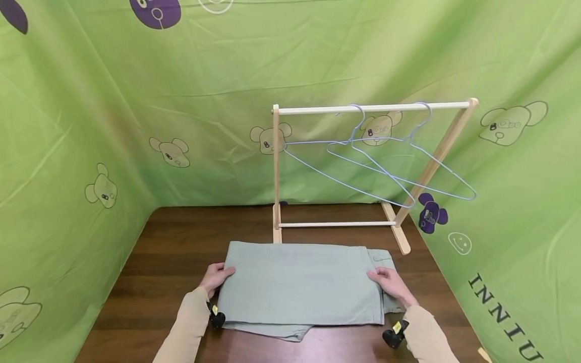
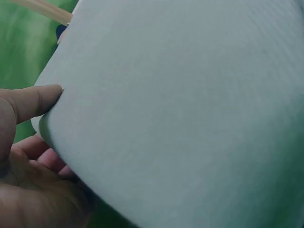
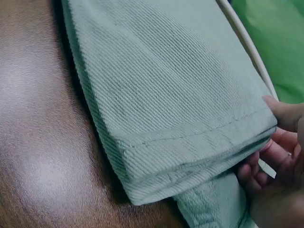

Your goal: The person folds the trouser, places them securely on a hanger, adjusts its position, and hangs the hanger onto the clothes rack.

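Pale green trousers [image 1: 299,285] lie folded on the dark wooden table, with the leg hems at the right and the waistband part showing beneath them. At the folded left edge, my left hand [image 1: 216,278] pinches the cloth, thumb on top and fingers underneath. My right hand [image 1: 391,282] pinches the stitched hem end, its thumb over the layers. In the right wrist view, the hem layers [image 3: 199,152] sit stacked between thumb and fingers, and the waist part [image 3: 213,202] lies lower. The left wrist view is mostly filled by smooth cloth [image 2: 166,104].
Behind the trousers stands a wooden rack [image 1: 276,171] with a white top bar. Two lavender wire hangers hang from it, a nearer hanger [image 1: 345,179] and a right-hand hanger [image 1: 449,174]. Green printed fabric [image 1: 209,75] encloses the table [image 1: 150,282] at the back and sides.
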A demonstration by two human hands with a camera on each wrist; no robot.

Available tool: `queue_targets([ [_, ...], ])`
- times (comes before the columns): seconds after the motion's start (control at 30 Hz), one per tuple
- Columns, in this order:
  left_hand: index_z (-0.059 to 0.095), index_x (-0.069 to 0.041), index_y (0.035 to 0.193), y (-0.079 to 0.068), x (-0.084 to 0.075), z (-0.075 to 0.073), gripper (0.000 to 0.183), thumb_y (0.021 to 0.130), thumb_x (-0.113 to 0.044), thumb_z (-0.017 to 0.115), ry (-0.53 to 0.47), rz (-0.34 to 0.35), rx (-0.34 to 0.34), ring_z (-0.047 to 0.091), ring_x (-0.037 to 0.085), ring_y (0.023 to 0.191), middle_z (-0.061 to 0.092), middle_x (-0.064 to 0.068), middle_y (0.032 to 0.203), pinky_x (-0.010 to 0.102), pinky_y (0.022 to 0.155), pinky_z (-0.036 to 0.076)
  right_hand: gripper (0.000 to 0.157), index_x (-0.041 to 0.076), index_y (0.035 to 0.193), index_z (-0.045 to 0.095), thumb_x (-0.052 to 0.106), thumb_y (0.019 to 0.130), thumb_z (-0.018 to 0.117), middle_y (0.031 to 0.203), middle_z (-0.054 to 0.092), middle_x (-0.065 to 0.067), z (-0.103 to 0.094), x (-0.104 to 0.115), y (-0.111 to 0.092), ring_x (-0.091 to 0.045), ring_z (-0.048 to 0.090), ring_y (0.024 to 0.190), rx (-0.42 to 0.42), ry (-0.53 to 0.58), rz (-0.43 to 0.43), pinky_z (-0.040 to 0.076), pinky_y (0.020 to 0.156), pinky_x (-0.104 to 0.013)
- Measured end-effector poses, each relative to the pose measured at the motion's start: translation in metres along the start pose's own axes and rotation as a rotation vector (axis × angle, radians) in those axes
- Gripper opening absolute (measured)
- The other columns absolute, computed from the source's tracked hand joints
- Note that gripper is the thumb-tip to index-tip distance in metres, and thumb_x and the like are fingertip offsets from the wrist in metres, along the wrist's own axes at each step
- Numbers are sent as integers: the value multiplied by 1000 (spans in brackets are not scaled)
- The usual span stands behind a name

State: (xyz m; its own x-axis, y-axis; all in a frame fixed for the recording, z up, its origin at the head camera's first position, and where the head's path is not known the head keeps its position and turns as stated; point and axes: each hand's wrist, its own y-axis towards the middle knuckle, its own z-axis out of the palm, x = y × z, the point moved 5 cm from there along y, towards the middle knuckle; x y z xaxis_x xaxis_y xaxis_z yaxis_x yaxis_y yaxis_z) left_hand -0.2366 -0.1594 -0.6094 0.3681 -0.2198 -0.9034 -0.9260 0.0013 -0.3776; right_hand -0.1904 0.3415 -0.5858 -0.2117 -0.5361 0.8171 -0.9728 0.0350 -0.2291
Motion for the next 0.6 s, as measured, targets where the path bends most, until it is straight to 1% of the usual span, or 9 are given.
queue_targets([
  [0.07,60,17,121,0,0,1,39,95,-11,64,4,-6,2,64,11,75,72,13,94,27,68,54,29,-6,90,61,20,101,57,77,53,5,-2,-4,0,-4,46,74,11,55,43,38,70,-22],
  [0.13,59,17,120,0,-1,2,39,94,-12,65,7,-13,6,64,11,75,71,14,94,27,69,54,28,-4,93,62,21,102,56,80,55,6,-5,-9,-1,-4,49,78,13,119,78,40,73,-21],
  [0.3,60,15,114,-2,-7,6,39,91,-14,69,30,-31,7,63,10,72,68,10,90,26,67,54,21,1,98,63,18,104,52,82,60,9,-7,-18,-4,-2,57,77,25,352,126,50,73,-21],
  [0.37,61,14,111,-4,-9,8,36,91,-15,70,44,-35,14,62,9,69,67,8,86,25,66,54,18,2,100,61,16,104,52,83,61,10,-8,-19,-5,-1,59,78,29,415,139,51,73,-20],
  [0.4,62,13,109,-5,-10,9,35,91,-15,70,42,-40,14,62,9,69,67,7,84,25,65,54,17,2,101,62,16,104,52,83,61,10,-8,-20,-5,-1,59,78,20,424,142,51,73,-20],
  [0.43,62,13,107,-5,-11,9,33,91,-16,70,47,-44,14,62,9,68,67,5,82,24,64,53,17,2,100,62,16,103,54,82,61,11,-9,-20,-5,-1,59,77,3,410,143,51,73,-20],
  [0.5,64,11,104,-6,-11,10,30,92,-16,70,46,-50,14,62,8,66,66,3,78,23,63,53,18,1,98,63,18,101,57,77,60,11,-11,-19,-5,-2,56,73,-34,305,134,48,70,-20],
  [0.53,64,10,103,-6,-11,10,29,92,-17,70,48,-53,16,62,8,66,66,3,77,23,62,53,20,0,96,63,19,100,59,74,59,10,-12,-17,-5,-3,54,71,-59,217,120,46,68,-21],
  [0.6,65,8,101,-5,-9,10,28,93,-18,69,47,-55,17,61,8,66,65,2,77,23,62,52,24,0,91,63,23,97,63,68,56,7,-14,-13,-4,-7,50,66,-107,0,83,41,63,-24],
])
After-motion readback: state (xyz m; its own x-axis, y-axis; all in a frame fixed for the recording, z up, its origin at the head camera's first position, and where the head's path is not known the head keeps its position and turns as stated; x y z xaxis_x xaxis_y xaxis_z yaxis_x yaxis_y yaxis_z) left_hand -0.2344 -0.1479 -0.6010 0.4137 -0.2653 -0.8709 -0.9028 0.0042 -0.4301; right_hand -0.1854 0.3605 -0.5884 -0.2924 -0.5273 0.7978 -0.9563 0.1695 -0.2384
